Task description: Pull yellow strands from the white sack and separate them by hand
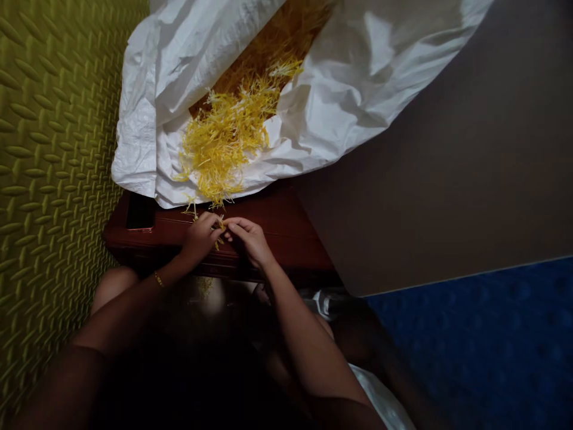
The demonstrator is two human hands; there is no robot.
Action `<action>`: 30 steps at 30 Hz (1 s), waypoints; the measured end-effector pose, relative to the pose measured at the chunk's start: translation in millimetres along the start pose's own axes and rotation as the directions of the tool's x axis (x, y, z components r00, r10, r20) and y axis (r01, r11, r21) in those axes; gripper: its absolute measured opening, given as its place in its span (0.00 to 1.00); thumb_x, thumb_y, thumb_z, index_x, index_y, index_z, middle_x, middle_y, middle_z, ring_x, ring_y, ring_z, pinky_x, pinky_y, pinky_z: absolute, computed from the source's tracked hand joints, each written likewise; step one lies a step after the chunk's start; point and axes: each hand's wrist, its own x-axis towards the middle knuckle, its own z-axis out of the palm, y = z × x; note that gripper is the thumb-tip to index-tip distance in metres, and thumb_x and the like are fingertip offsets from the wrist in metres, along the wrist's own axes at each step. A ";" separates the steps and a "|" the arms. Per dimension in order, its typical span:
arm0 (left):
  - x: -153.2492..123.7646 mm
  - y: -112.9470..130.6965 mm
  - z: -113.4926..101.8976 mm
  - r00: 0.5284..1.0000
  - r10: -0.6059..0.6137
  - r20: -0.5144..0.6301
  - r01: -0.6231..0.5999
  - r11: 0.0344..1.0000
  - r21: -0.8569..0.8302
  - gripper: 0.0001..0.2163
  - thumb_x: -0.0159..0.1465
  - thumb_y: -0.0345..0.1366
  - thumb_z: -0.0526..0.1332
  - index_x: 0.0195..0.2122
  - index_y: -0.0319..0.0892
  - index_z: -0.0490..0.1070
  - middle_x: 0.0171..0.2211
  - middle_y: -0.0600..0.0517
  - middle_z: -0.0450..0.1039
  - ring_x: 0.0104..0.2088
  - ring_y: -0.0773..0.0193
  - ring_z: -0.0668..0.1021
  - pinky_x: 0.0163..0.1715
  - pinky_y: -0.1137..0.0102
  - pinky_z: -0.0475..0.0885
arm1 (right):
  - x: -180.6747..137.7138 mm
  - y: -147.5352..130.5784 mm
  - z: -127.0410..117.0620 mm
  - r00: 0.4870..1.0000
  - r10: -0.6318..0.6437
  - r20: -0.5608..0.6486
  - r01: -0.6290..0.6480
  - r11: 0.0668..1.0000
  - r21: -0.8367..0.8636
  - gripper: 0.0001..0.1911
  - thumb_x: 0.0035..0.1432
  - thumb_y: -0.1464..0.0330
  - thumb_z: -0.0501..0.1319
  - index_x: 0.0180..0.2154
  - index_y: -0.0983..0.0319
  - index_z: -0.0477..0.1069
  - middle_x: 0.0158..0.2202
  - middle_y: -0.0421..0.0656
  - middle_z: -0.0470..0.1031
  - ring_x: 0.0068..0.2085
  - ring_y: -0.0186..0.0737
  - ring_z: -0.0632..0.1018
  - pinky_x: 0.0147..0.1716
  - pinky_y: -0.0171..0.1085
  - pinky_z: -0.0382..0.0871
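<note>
Two pinching grips logged: left hand and right hand hold thin yellow strands at the fingertips above a dark red wooden counter. A heaped yellow strand pile lies on a white woven sack at the counter's far edge. Risk: loosened fingers could drop strands over the near edge.

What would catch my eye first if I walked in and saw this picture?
The brightest thing is a heap of thin yellow strands, top centre on a white woven sack. Just below, over a dark red wooden table, the left hand and right hand meet around a few strands. Along the left side runs an olive-green patterned mat.
</note>
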 end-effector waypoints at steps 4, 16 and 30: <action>5.3 -2.2 -1.1 0.991 -0.136 -0.011 0.130 0.963 -0.234 0.01 0.57 0.30 0.56 0.30 0.40 0.66 0.27 0.55 0.67 0.27 0.70 0.68 0.30 0.74 0.63 | 1.3 -2.3 -3.6 0.994 -0.062 -0.094 0.059 0.998 -0.027 0.14 0.49 0.60 0.63 0.37 0.59 0.74 0.26 0.37 0.73 0.26 0.30 0.70 0.27 0.31 0.64; 9.2 2.3 0.8 0.946 -0.294 0.135 0.306 0.676 -0.670 0.04 0.53 0.31 0.60 0.28 0.39 0.65 0.21 0.58 0.62 0.20 0.75 0.65 0.21 0.78 0.60 | 6.6 3.7 1.9 0.975 -0.212 -0.060 0.201 0.967 -0.158 0.26 0.53 0.60 0.60 0.55 0.53 0.62 0.55 0.43 0.67 0.42 0.38 0.75 0.40 0.39 0.71; 8.2 7.6 -2.9 0.923 -0.353 0.152 0.363 0.670 -0.648 0.04 0.54 0.32 0.60 0.28 0.38 0.67 0.20 0.58 0.63 0.19 0.75 0.64 0.20 0.77 0.59 | 7.6 -2.5 1.3 0.819 -0.548 -0.171 0.383 0.743 -0.549 0.09 0.56 0.64 0.58 0.34 0.61 0.74 0.36 0.44 0.74 0.40 0.39 0.74 0.43 0.40 0.66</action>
